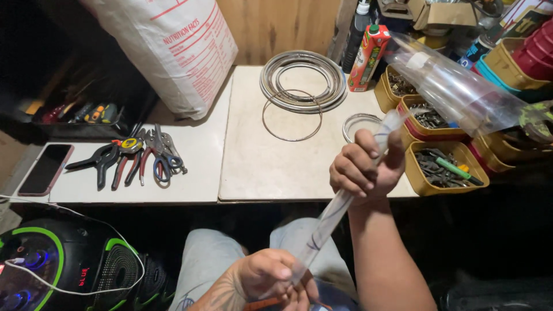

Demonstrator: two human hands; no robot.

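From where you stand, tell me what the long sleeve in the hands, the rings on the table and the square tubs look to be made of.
Long sleeve, gripped by the left hand and right hand: thin clear plastic film, glossy and see-through.
Rings: probably metal, grey with a dull shine; the single loop looks like thin wire.
Square tubs: likely yellow plastic, smooth; painted tin is possible.

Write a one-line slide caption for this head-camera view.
Both hands, left hand and right hand, grip a twisted clear plastic bag above a workbench with pliers and wire rings.
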